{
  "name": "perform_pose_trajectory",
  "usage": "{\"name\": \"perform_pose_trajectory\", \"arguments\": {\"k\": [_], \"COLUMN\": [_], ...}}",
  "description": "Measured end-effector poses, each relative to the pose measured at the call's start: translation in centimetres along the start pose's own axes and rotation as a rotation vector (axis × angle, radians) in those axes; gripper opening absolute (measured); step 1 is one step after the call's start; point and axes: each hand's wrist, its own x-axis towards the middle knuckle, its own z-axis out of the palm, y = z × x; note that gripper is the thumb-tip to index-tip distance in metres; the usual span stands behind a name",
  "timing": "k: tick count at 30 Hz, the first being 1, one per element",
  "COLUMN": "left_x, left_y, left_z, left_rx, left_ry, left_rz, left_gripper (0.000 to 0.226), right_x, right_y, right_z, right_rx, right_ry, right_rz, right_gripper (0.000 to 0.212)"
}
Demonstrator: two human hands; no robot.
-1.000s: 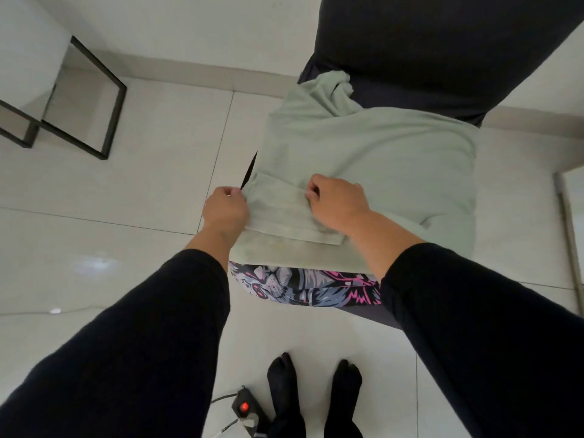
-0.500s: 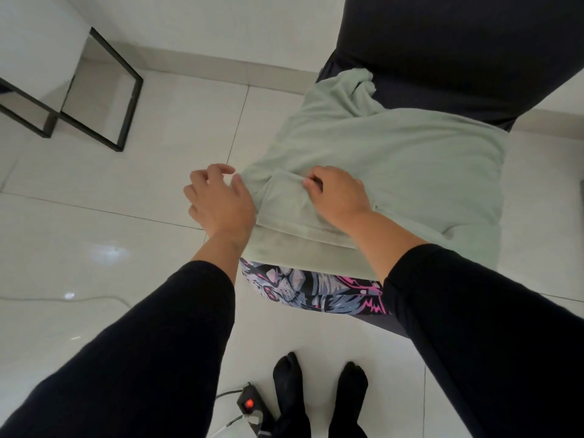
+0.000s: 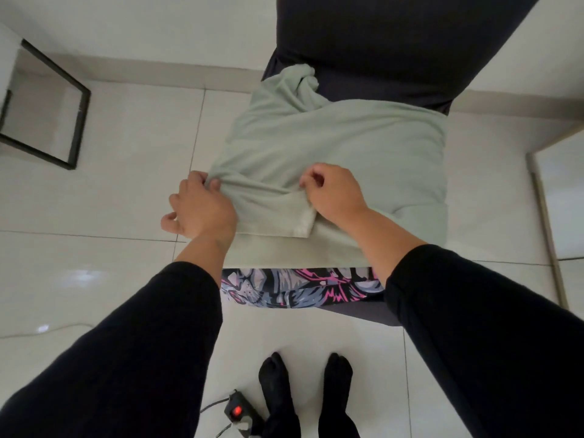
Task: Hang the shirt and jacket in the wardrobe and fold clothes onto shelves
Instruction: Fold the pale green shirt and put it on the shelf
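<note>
A pale green garment lies spread over a dark chair seat, one sleeve bunched at the far end near the chair back. My left hand pinches the garment's left edge between thumb and fingers. My right hand has curled fingers gripping a fold of the same cloth near its front middle. Under the green garment a patterned garment in black, pink and grey sticks out at the near edge. A folded flap of green cloth lies between my two hands.
The dark chair back rises behind the clothes. A black metal frame stands at the left on the white tiled floor. A power strip with a red light lies by my black-socked feet. A framed panel is at the right.
My left hand has gone from hovering beside the cloth to pinching its left edge. My right hand has shifted slightly right, bunching the fold. The camera view has moved a little.
</note>
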Motion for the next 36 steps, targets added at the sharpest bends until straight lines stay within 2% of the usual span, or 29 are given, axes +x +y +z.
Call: {"name": "perform_pose_trajectory", "arguments": {"k": [1,3,6,11,15,18,20,24,27,30,33,36], "left_x": [-0.4,-1.4,-3.9,-7.6,-9.5,-9.8,-9.8,-9.9,-10.6,-11.8,-13.4,-14.7], "left_y": [0.1,0.5,1.6,4.3,6.5,7.6,7.9,7.6,7.3,7.5,8.4,9.4], "left_z": [0.2,0.7,1.7,4.3,6.2,6.9,7.2,7.5,8.2,8.9,9.9,11.1], "left_rx": [-0.001,0.040,0.127,0.188,0.305,0.416,0.440,0.323,0.351,0.353,0.380,0.377], "left_ry": [0.029,0.101,0.130,-0.079,-0.282,-0.324,-0.282,-0.113,-0.073,-0.113,-0.245,-0.312], "left_rz": [-0.012,0.005,0.187,0.671,0.863,0.944,0.952,0.860,0.848,0.905,1.029,1.089], "left_gripper": [0.021,0.024,0.035,0.023,0.026,0.028,0.029,0.020,0.019,0.029,0.036,0.039], "right_x": [-0.1,-0.3,-1.1,-3.0,-4.5,-5.6,-6.0,-5.7,-5.9,-7.0,-7.7,-6.2], "right_y": [-0.3,-0.1,2.4,6.8,9.8,12.1,13.5,14.6,14.9,15.5,16.3,17.1], "right_z": [-0.1,-0.3,-1.3,-5.5,-8.6,-10.2,-10.5,-10.5,-9.7,-8.8,-8.5,-9.6], "right_rx": [0.061,0.091,-0.085,-0.367,-0.502,-0.635,-0.684,-0.605,-0.524,-0.413,-0.355,-0.274], "right_ry": [0.069,0.098,0.031,0.029,0.058,0.054,0.079,0.303,0.316,0.280,0.265,0.254], "right_rz": [-0.017,-0.031,0.026,0.095,0.102,0.066,0.049,0.135,0.157,0.238,0.304,0.358], "right_gripper": [0.019,0.023,0.034,0.040,0.032,0.028,0.028,0.027,0.031,0.043,0.053,0.041]}}
